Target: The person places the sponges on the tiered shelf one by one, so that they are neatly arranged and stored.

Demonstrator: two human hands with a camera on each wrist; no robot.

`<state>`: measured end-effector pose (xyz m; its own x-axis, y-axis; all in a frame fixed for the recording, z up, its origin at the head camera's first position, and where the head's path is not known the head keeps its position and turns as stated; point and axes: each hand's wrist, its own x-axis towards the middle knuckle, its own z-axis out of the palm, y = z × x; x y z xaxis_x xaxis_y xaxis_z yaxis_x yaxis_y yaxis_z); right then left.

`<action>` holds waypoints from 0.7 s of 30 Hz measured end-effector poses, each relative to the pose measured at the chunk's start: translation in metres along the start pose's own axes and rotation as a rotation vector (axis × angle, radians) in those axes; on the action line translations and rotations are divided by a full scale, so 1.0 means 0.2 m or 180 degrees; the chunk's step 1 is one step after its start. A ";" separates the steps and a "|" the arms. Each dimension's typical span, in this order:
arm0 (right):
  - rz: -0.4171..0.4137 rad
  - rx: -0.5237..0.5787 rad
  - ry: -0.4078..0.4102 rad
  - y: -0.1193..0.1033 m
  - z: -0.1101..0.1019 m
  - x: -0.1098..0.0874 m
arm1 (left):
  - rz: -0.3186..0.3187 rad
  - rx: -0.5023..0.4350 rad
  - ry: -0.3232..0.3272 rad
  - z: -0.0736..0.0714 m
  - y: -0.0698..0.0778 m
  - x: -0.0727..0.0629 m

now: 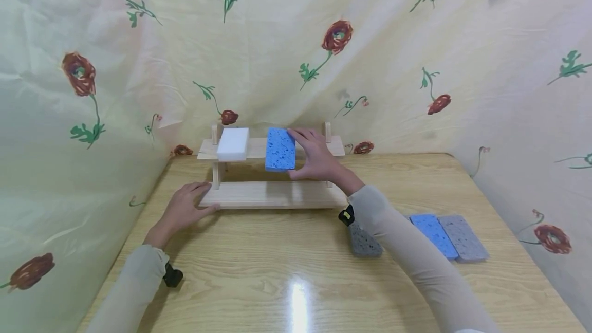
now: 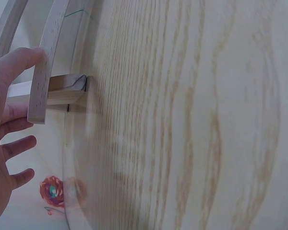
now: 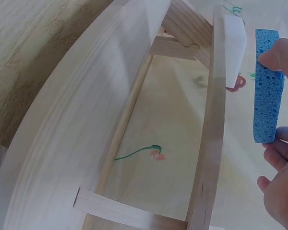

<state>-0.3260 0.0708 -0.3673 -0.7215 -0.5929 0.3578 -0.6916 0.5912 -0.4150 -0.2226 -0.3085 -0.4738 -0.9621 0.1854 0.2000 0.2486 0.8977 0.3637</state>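
My right hand [image 1: 314, 155] pinches a blue sponge [image 1: 280, 149] by its right side, thumb and fingers at opposite ends. In the right wrist view the sponge [image 3: 268, 91] appears edge-on, held apart from the upper board of a two-tier wooden shelf [image 1: 277, 195]. A white sponge [image 1: 233, 144] lies on the left part of that upper board. At the shelf's lower left end, my left hand [image 1: 185, 207] grips the board's corner. The left wrist view shows the thumb [image 2: 26, 58] on the front edge of the board [image 2: 49, 62] and other fingers behind it.
Right of the shelf, a dark grey sponge [image 1: 364, 240] lies partly under my right forearm. Farther right, another blue sponge [image 1: 433, 235] and a grey sponge [image 1: 463, 238] lie side by side on the wooden table [image 1: 259, 271]. Flower-printed cloth [image 1: 277, 40] hangs behind.
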 end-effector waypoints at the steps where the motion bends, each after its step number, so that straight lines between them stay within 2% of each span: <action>1: -0.0001 0.0010 0.0001 0.00 0.00 0.00 | -0.0006 0.0000 -0.0004 0.00 0.00 0.00; 15: 0.0097 0.0029 -0.0043 0.00 0.03 0.04 | -0.0040 0.0031 -0.0020 -0.01 0.00 -0.01; 21: 0.0132 -0.0003 -0.0045 0.00 0.03 0.06 | 0.0003 0.0022 -0.0012 0.00 -0.01 0.00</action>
<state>-0.3335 0.0605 -0.3677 -0.7490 -0.5755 0.3284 -0.6611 0.6159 -0.4284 -0.2231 -0.3104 -0.4738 -0.9623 0.1877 0.1970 0.2487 0.9003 0.3571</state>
